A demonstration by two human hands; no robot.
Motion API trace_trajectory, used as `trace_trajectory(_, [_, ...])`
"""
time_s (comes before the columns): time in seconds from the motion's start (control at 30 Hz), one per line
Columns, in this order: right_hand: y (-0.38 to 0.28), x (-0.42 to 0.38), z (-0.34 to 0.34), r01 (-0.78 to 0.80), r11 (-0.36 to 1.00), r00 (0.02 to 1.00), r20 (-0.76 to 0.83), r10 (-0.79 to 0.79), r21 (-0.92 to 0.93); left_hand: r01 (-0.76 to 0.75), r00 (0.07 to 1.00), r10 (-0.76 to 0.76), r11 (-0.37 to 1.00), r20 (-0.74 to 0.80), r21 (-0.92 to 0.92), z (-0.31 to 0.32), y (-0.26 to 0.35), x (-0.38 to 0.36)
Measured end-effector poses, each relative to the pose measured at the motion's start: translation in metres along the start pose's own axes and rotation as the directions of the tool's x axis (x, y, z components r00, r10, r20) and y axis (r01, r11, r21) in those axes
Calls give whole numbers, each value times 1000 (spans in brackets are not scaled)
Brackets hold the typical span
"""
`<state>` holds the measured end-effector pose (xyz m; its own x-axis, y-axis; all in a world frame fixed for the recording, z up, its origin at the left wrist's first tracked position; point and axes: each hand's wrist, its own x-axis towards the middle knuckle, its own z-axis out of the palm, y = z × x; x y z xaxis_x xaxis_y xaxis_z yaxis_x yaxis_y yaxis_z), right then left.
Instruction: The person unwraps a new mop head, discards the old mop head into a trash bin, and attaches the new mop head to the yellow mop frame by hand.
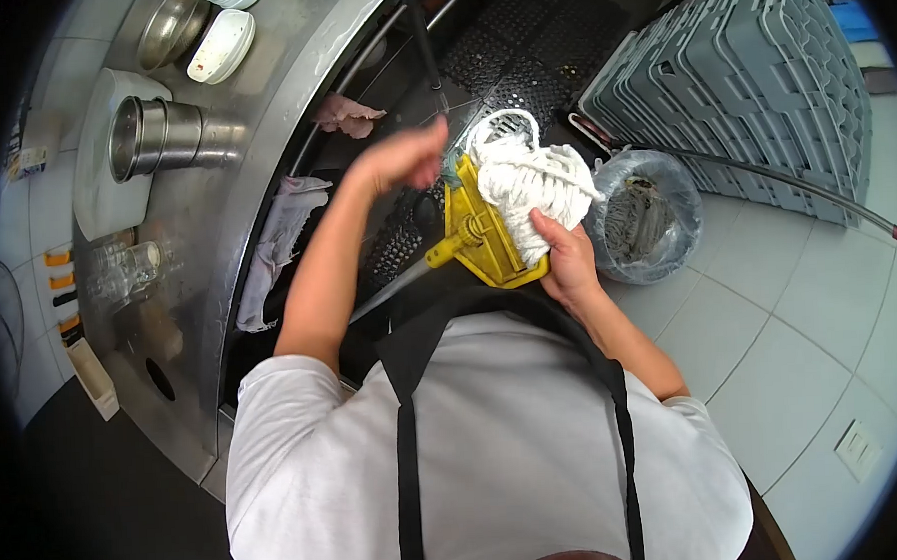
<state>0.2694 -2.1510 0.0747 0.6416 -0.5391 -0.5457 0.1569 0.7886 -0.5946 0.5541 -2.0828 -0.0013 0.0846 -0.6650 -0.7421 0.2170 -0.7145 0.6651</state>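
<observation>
A bundled white mop head (534,181) lies against a yellow mop clamp (487,240) at the centre. The clamp's grey handle (394,289) slants down to the left. My right hand (568,260) grips the lower end of the white strands, with the thumb on top, beside the clamp's edge. My left hand (410,160) is raised to the left of the mop head, apart from it; its fingers are blurred and partly hidden. A strand loop stands up at the top of the bundle.
A lined bin (688,219) holding grey mop strands stands to the right, below stacked grey crates (731,97). At left, a steel counter (229,179) carries metal pots (157,140) and a white dish (222,47). Cloths (285,249) hang below its edge.
</observation>
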Motion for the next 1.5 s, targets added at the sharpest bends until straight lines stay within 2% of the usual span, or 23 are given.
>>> trace_trajectory(0.03, [2,2,-2,-5,1000,1000,3,5,22,126,968,-110,990,224,-57,11,-35,-5])
trace_trajectory(0.07, [3,4,-4,-7,999,1000,4,7,40,133,890,78,898,449,-419,31,-76,-4])
trace_trajectory(0.1, [4,7,-6,-9,998,1000,4,9,56,47,856,313,746,412,-664,59,-95,-6])
trace_trajectory(0.13, [6,11,-10,-11,998,1000,1,11,69,29,832,386,686,398,-727,68,-101,-8])
trace_trajectory(0.27, [-4,37,-39,40,998,999,-11,-39,40,-25,853,376,721,362,-692,80,-76,9])
trace_trajectory(0.33, [-19,50,-56,73,995,996,-46,-76,-61,-82,880,368,740,299,-667,89,-67,21])
trace_trajectory(0.4, [-34,54,-68,109,983,973,-188,-136,-150,-194,901,384,773,203,-605,103,-53,32])
trace_trajectory(0.5, [-43,38,-76,137,848,747,-508,-428,-512,-290,876,465,719,128,-631,124,-38,42])
trace_trajectory(0.53, [-45,29,-70,220,598,664,-331,-671,-771,-330,861,499,693,97,-641,130,-31,42])
trace_trajectory(0.57, [-46,22,-60,267,268,562,-76,-824,-926,-337,867,494,674,62,-658,135,-25,39])
trace_trajectory(0.6, [-49,19,-46,276,-96,450,217,-866,-956,-345,866,497,671,52,-657,138,-20,37])
trace_trajectory(0.67, [-69,19,2,476,-451,509,655,-558,-755,-353,868,494,680,47,-642,143,-15,34])
trace_trajectory(0.73, [-75,38,39,565,-596,574,791,-212,-570,-394,871,491,683,-14,-615,150,-24,45])
trace_trajectory(0.77, [-75,52,50,555,-565,666,733,-138,-611,-426,865,499,678,-50,-599,154,-32,52])
trace_trajectory(0.83, [-84,82,64,458,-686,672,725,-149,-566,-546,811,566,644,-146,-536,156,-34,53])
trace_trajectory(0.9, [-94,115,67,463,-627,786,618,-37,-626,-496,836,540,673,-94,-549,153,-32,43])
trace_trajectory(0.97, [-111,137,58,460,-384,885,383,264,-800,-486,830,555,670,-57,-561,151,-33,37])
trace_trajectory(1.1, [-107,128,65,517,-255,845,439,305,-817,-532,814,572,662,-103,-528,155,-46,38])
trace_trajectory(1.2, [-102,126,55,341,-117,940,340,29,-933,-547,815,566,683,-123,-485,154,-47,32])
trace_trajectory(1.23, [-103,132,49,315,134,949,315,-22,-940,-554,818,561,705,-129,-442,153,-47,29])
trace_trajectory(1.33, [-131,163,29,240,339,967,192,-168,-910,-588,803,577,725,-149,-358,155,-54,35])
trace_trajectory(1.43, [-143,170,21,245,-91,921,261,-288,-965,-597,795,586,710,-158,-374,152,-51,32])
trace_trajectory(1.5, [-140,175,14,263,-215,906,317,-280,-941,-605,789,593,699,-164,-382,151,-48,30])
